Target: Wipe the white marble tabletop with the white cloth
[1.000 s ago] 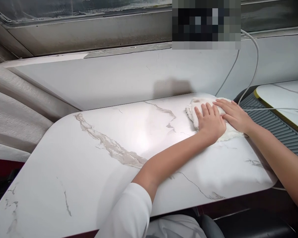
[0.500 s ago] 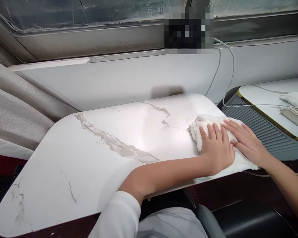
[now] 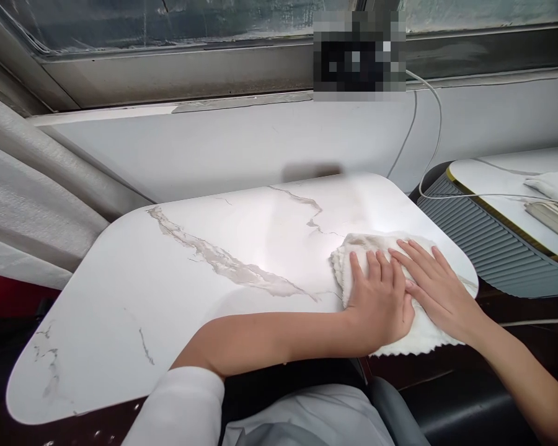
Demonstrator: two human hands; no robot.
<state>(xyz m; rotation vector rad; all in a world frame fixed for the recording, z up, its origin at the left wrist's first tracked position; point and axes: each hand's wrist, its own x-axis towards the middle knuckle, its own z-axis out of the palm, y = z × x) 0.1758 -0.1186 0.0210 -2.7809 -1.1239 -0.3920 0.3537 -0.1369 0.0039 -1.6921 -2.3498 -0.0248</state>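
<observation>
A white fluffy cloth lies on the right part of a white marble-patterned tabletop, its front edge hanging past the table's front rim. My left hand presses flat on the cloth, fingers spread, the forearm reaching across the table's front edge. Beside it, my right hand also rests flat on the cloth with its fingers stretched out. The two hands touch or nearly touch near the right thumb. Neither hand's fingers are curled round the cloth.
A second marble-topped table with a grey ribbed side stands at the right, bearing another white cloth. A white cable hangs from a blurred object on the windowsill. A pale curtain borders the left. A black seat is below.
Both hands and the cloth have slid left and toward my body. More of the table's right end now shows beyond the cloth.
</observation>
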